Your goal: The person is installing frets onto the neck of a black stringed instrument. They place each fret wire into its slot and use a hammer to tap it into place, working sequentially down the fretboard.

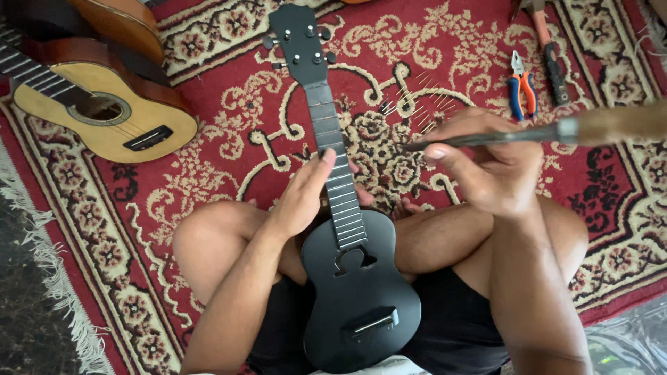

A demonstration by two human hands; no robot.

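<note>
Matte black ukulele (358,278) lay face up across the person's crossed legs, body toward the torso, neck running away over the red patterned carpet (229,104), headstock and tuners resting at the far end; no strings showed on it. Head view, only one available. Left hand (303,198) steadied the neck from its left side, thumb laid against the edge of the fretboard about midway along, fingers wrapped under and mostly hidden; grip judged light to moderate, a support hold rather than a clamp. Right hand (490,167) was raised above the right knee, off the instrument, closed around a long metal file with a wooden handle (528,132); the blade pointed left toward the neck, the tip just short of the fretboard, the handle blurred toward the right edge. Wrist was bent, forearm coming up from the lower right. Judged step: fret dressing, with the tool poised and not yet in contact. The next move would call for a flat, controlled lowering of the file onto the frets with the neck held firm. Loose fret wire pieces (417,104), orange-and-blue pliers (522,90) and a second tool lay on the carpet beyond; a natural-wood ukulele (104,111) rested at upper left.
</note>
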